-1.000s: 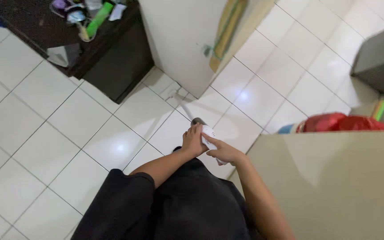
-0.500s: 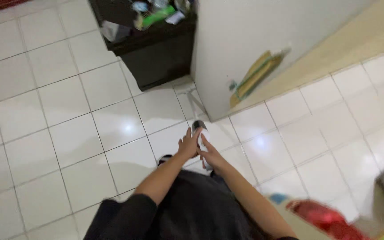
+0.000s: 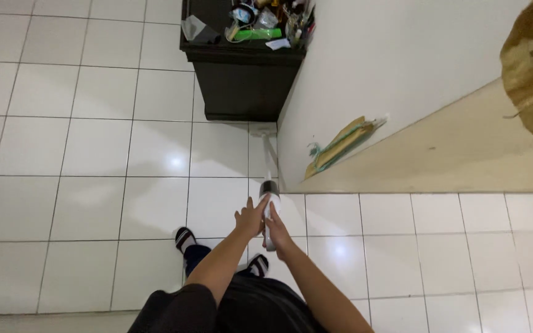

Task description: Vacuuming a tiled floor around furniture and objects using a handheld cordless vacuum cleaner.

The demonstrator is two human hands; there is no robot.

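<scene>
A white handheld device with a dark front end is held out over the white tiled floor, pointing away from me. My right hand grips its rear part from below. My left hand rests on its left side, fingers laid against the white body. Both forearms reach forward from my dark clothing at the bottom of the view. What kind of device it is cannot be made out.
A dark cabinet with bottles and clutter on top stands ahead against a white wall corner. A flat bundle with green cord leans on a beige surface. My feet in sandals stand on the tiles.
The view has swung left and levelled: the cabinet now sits straight ahead, and the red item and beige counter at the right are gone. Both hands kept hold of the device.
</scene>
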